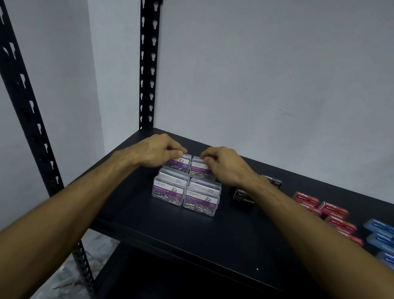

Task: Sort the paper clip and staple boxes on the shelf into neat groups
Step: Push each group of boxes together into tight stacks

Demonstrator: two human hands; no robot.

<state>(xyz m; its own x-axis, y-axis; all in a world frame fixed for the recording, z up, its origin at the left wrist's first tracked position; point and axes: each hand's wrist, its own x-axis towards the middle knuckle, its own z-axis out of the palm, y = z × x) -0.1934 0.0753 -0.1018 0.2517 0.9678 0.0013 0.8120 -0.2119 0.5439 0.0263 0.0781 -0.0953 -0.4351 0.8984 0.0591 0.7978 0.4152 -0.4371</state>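
Head view. The left hand [157, 151] has its fingers curled over the top of the rear-left paper clip box [179, 165]; the right hand [223, 164] grips the rear-right paper clip box [201, 170] the same way. Just in front of the hands, two more clear boxes [186, 194] sit side by side, labels facing the camera, long axes running left to right.

Judged status: the clip group appears almost squared. To the right of the right hand, black staple boxes [244, 196], red staple boxes [326, 209] and blue staple boxes [385, 237] lie grouped by colour on the shelf [158, 223], but loosely aligned.
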